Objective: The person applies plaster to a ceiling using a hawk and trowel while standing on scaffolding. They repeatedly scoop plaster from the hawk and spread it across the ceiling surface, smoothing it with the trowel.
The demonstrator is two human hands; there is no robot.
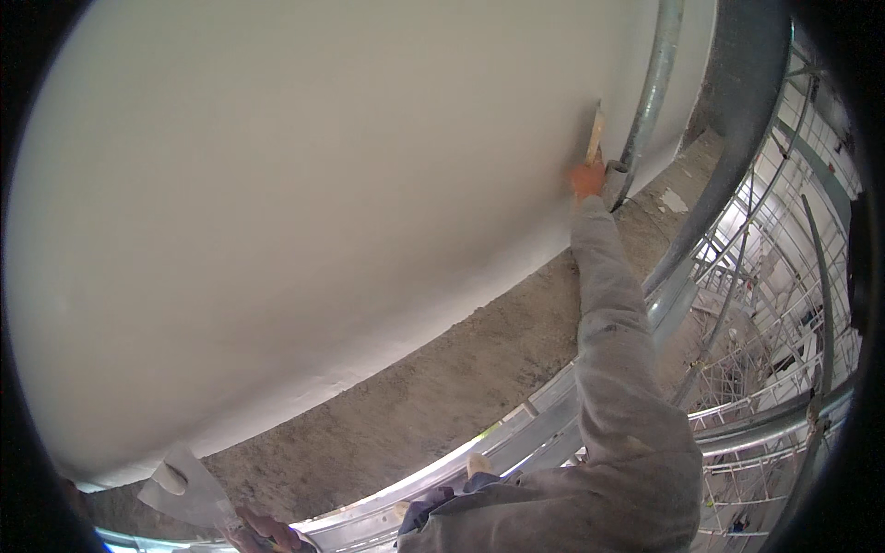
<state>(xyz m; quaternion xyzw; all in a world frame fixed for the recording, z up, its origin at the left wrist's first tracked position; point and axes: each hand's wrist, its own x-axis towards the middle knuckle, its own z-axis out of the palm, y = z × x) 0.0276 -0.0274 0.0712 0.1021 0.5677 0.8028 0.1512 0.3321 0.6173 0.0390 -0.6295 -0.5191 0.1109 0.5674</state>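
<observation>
At the end of my outstretched arm, my right hand (586,180) is closed around a putty knife (596,134). The knife appears nearly edge-on against the smooth white wall (304,175), just left of a metal scaffold pole (656,69). Down at the lower left, my left hand (267,532) grips a wide scraper (205,498) with a thin, flat blade. A dab of white filler (170,478) sits on that blade, close to the foot of the wall. Part of the left hand is cut off by the lower edge of the view.
Along the wall's foot runs a rough, brown-grey ledge (406,419). Metal scaffold decking (544,433) lies beside it, with my shoes (477,464) on it. A short tube end (616,171) is close to my right hand. Scaffold bars and mesh (765,304) fill the right side over a lower level.
</observation>
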